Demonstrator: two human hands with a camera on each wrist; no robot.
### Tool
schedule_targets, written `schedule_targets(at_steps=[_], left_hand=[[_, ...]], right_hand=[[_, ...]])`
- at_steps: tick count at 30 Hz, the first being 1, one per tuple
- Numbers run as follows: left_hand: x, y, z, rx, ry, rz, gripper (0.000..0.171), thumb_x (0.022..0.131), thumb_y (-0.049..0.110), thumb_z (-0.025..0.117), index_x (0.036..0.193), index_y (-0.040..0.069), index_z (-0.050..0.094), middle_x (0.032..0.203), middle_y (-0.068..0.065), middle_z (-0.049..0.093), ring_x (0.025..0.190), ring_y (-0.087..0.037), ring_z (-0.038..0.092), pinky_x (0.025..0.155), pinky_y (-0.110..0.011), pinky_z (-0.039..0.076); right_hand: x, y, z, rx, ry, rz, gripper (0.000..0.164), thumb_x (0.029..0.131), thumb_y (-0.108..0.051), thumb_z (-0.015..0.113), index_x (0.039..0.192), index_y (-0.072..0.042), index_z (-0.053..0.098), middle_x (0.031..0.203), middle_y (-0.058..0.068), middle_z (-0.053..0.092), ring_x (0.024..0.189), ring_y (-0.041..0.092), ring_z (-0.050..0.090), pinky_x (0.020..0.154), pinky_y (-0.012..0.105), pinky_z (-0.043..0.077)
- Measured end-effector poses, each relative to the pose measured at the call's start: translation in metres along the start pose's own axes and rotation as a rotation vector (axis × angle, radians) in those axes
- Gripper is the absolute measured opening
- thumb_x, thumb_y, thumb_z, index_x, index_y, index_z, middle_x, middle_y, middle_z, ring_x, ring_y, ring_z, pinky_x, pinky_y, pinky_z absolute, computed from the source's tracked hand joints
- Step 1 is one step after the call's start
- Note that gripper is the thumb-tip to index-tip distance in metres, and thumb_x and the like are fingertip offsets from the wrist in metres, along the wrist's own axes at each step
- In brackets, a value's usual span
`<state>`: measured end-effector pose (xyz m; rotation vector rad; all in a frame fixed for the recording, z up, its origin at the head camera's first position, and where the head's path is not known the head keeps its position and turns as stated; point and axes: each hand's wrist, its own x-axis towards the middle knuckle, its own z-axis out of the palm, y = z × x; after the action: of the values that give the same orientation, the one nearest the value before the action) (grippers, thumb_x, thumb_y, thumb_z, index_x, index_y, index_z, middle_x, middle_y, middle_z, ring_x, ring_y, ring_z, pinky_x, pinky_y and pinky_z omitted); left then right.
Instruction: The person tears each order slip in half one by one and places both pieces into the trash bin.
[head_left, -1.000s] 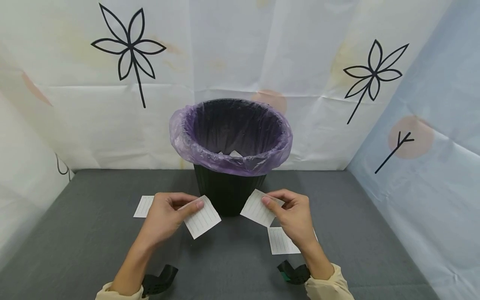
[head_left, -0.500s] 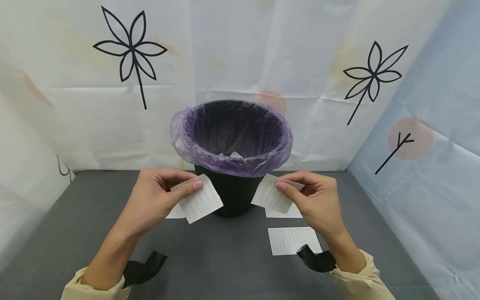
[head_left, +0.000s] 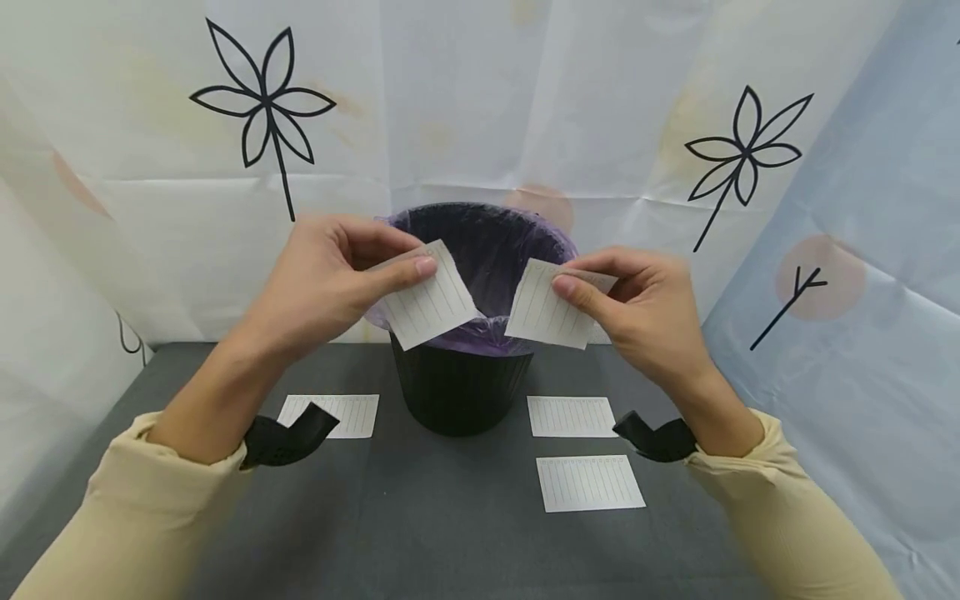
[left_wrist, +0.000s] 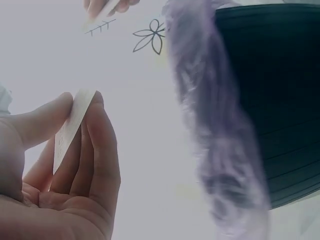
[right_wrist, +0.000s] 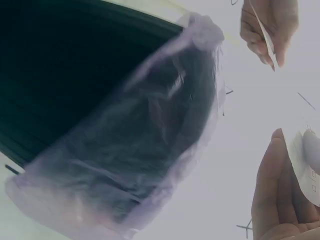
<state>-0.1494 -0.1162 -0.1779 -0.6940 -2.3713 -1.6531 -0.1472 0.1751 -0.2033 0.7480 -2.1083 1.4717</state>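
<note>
My left hand (head_left: 330, 283) pinches a lined piece of paper (head_left: 431, 302) between thumb and fingers, tilted, with a torn-looking edge. A second such piece (head_left: 546, 310) is pinched by my right hand (head_left: 645, 308). Both hands are raised in front of the rim of a black trash can (head_left: 461, 387), which is lined with a purple plastic bag (head_left: 487, 333). The two pieces are apart, overlapping the can's opening in the head view. In the left wrist view the paper (left_wrist: 75, 125) shows edge-on between thumb and fingers, beside the bag (left_wrist: 210, 125).
On the grey table (head_left: 442, 517) lie a lined card (head_left: 352, 415) to the can's left and two more, one card (head_left: 572, 417) behind another card (head_left: 590, 483), to its right. A printed cloth wall (head_left: 465, 100) stands close behind the can.
Both hands have risen from near the table to the can's rim, each carrying its paper piece. The cards on the table, partly covered before, now show more fully.
</note>
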Motion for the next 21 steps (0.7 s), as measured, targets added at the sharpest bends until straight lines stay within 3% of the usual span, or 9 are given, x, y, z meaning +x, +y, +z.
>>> schedule_targets(at_steps=[4, 10, 21], left_hand=[[0.020, 0.009, 0.000, 0.039, 0.009, -0.006, 0.020, 0.090, 0.017, 0.081, 0.102, 0.001, 0.079, 0.093, -0.011, 0.076, 0.080, -0.024, 0.070, 0.068, -0.029, 0.056], [0.047, 0.018, -0.003, 0.084, 0.002, -0.047, 0.023, 0.090, 0.019, 0.080, 0.106, 0.002, 0.078, 0.096, -0.010, 0.076, 0.088, -0.022, 0.070, 0.077, -0.030, 0.054], [0.085, 0.025, -0.006, 0.151, -0.040, -0.173, 0.030, 0.092, 0.022, 0.078, 0.116, 0.003, 0.075, 0.111, -0.010, 0.072, 0.104, -0.020, 0.061, 0.088, -0.033, 0.050]], right_hand=[[0.024, -0.001, 0.000, -0.074, -0.036, -0.001, 0.009, 0.087, 0.004, 0.077, 0.096, 0.006, 0.076, 0.083, -0.001, 0.073, 0.052, 0.013, 0.054, 0.049, 0.022, 0.043], [0.056, -0.003, 0.001, -0.063, -0.090, 0.047, 0.011, 0.089, -0.005, 0.079, 0.095, 0.005, 0.077, 0.089, 0.004, 0.075, 0.062, 0.015, 0.065, 0.059, 0.024, 0.053], [0.098, 0.010, 0.014, -0.151, -0.149, 0.131, 0.013, 0.089, -0.011, 0.080, 0.095, 0.000, 0.079, 0.081, 0.006, 0.074, 0.060, 0.014, 0.063, 0.059, 0.024, 0.052]])
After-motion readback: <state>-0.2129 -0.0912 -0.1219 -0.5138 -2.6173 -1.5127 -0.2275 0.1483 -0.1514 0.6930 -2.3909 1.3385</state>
